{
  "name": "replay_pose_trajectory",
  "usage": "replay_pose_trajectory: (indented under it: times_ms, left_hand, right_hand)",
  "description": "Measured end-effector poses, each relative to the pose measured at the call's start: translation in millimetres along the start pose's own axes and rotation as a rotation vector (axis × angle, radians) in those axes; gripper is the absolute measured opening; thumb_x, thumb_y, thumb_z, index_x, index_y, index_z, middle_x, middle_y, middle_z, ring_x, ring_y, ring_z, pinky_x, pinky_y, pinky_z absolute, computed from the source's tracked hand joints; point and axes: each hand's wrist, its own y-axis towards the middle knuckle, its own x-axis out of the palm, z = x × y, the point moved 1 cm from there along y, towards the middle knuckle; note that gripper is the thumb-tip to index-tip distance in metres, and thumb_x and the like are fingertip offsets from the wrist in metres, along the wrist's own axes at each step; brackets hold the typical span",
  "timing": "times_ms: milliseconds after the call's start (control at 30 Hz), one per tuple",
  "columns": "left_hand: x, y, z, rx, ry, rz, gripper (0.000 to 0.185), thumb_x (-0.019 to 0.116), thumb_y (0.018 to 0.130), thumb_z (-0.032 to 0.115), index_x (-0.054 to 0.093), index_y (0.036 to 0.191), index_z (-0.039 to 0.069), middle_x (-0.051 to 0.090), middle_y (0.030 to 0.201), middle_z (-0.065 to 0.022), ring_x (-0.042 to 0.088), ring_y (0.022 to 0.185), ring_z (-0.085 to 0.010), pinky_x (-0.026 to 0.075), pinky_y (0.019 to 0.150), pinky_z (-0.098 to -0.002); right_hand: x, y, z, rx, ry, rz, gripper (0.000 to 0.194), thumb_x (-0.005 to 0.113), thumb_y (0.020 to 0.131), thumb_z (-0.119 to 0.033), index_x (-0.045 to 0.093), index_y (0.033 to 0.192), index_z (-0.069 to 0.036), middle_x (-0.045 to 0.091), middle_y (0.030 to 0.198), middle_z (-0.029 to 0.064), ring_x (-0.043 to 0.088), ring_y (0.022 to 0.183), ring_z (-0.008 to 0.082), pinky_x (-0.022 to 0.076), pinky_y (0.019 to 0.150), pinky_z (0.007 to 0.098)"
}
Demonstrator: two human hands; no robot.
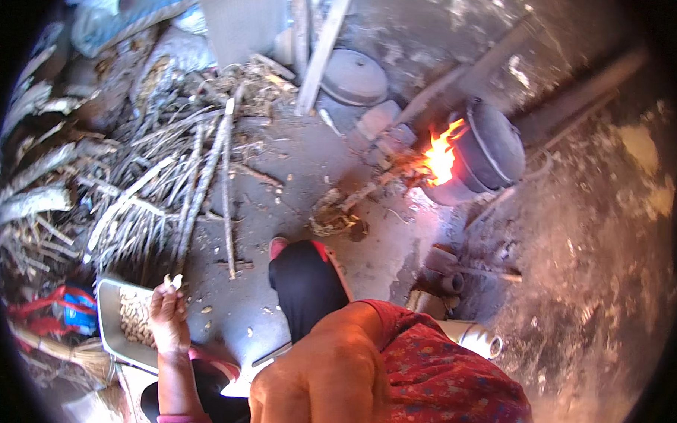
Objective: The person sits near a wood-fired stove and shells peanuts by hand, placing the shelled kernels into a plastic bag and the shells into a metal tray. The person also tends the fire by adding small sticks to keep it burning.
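My left hand is raised at the lower left, its fingertips pinching a pale, split peanut shell. Under and beside that hand sits a light-coloured, deep rectangular tray, holding many unshelled peanuts. My wrist and fingers hide part of its right side. Very near the camera, my bent right hand fills the bottom middle, below a red flowered sleeve. Its fingertips run out of the picture, so whether it holds anything is hidden.
Flames burn beside a dark lidded pot against the sooty wall. Firewood sticks are heaped at left. A large round lid leans at the back. A straw broom lies near the tray. My dark-trousered leg extends forward.
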Motion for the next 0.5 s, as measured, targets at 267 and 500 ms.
replay_pose_trajectory:
  times_ms: [267, 500]
  left_hand:
    - [3.9, 2.8, 13.0, -0.032, -0.111, -0.043, 0.006, 0.054, 0.096, 0.013, 0.056, 0.094, 0.008, 0.054, 0.081, -0.0019, 0.039, 0.058, -0.0061, 0.029, 0.049, -0.0193]
    - [10.8, 4.1, 16.1, -0.025, -0.318, -0.1, 0.007, 0.057, 0.095, 0.012, 0.06, 0.094, 0.006, 0.058, 0.08, -0.0033, 0.041, 0.056, -0.0067, 0.032, 0.05, -0.0195]
  right_hand:
    - [-50.2, 9.7, 22.0, 0.232, 0.084, -0.253, 0.018, 0.067, 0.086, -0.014, 0.064, 0.086, 0.003, 0.063, 0.084, 0.0152, 0.062, 0.076, 0.0303, 0.0491, 0.064, 0.0384]
    - [-189.8, -104.0, 53.9, 0.876, -1.394, 0.508, 0.021, 0.066, 0.088, -0.009, 0.057, 0.105, 0.0, 0.057, 0.083, 0.0035, 0.057, 0.073, 0.0076, 0.0461, 0.059, 0.0218]
